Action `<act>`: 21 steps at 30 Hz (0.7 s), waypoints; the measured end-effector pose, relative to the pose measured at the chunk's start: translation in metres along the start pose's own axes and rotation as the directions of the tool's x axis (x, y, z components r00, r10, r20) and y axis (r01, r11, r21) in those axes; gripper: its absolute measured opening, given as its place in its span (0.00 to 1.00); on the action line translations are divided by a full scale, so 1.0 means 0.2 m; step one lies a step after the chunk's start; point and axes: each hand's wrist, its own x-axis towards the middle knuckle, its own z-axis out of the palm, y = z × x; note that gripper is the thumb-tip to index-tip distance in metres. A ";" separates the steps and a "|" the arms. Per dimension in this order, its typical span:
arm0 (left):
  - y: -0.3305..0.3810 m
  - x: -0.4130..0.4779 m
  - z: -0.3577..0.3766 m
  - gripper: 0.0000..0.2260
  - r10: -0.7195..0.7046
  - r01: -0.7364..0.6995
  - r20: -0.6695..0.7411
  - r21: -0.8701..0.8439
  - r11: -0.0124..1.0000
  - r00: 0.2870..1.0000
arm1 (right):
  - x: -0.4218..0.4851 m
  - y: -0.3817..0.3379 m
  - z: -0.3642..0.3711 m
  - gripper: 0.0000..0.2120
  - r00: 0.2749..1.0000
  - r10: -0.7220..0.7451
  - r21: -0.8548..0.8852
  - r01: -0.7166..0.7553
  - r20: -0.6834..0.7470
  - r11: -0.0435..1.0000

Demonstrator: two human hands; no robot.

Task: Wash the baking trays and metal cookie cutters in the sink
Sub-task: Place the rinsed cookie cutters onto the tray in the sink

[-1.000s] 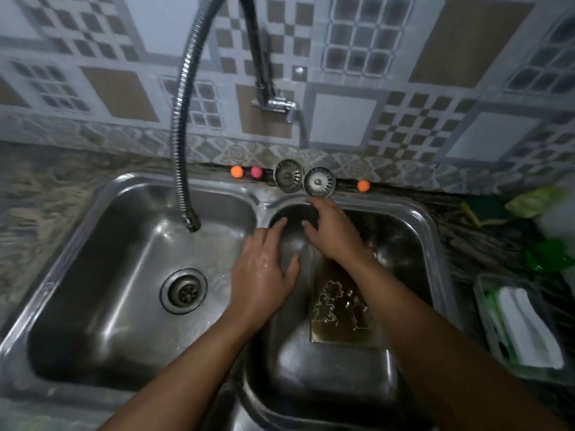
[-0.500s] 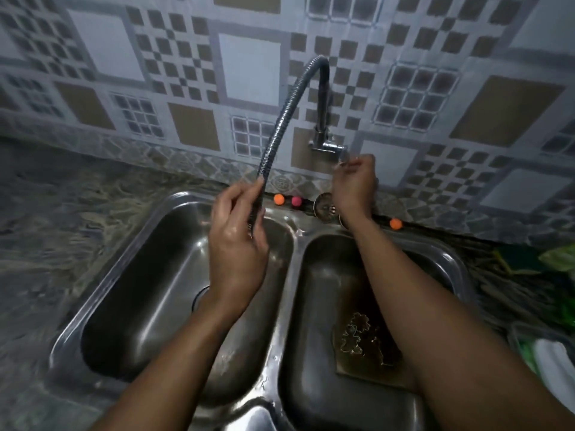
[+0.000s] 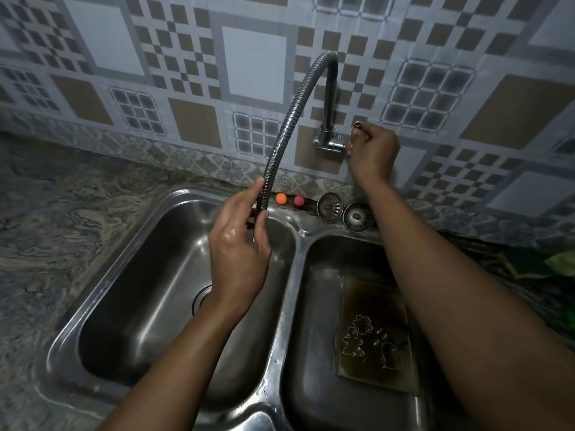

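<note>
Left grip (image 3: 239, 247) is clasping the hose (image 3: 281, 135) over the left basin (image 3: 140, 306), right grip (image 3: 371, 150) is clamping the tap (image 3: 329, 144); advisable practice is swinging it over the baking tray (image 3: 373, 306) and cookie cutters (image 3: 353, 340) lying in the right basin (image 3: 311, 384) before opening.

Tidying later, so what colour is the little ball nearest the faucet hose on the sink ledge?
The ball is orange; the head view shows it best.
</note>
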 end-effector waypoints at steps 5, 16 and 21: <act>-0.01 0.00 0.00 0.20 -0.004 0.004 0.005 -0.005 1.000 1.000 | 0.01 -0.01 0.01 0.11 0.996 -0.074 -0.103 0.080 0.054 0.991; 0.15 -0.14 0.13 0.20 0.116 -0.113 -0.010 0.161 0.980 0.993 | -0.27 0.13 -0.38 0.18 0.991 0.000 -0.201 0.027 0.134 0.979; 0.04 -0.44 0.52 0.20 -0.024 0.025 0.468 0.003 1.000 0.884 | -0.60 0.57 -0.73 0.15 0.969 0.231 -0.322 -0.190 0.092 0.927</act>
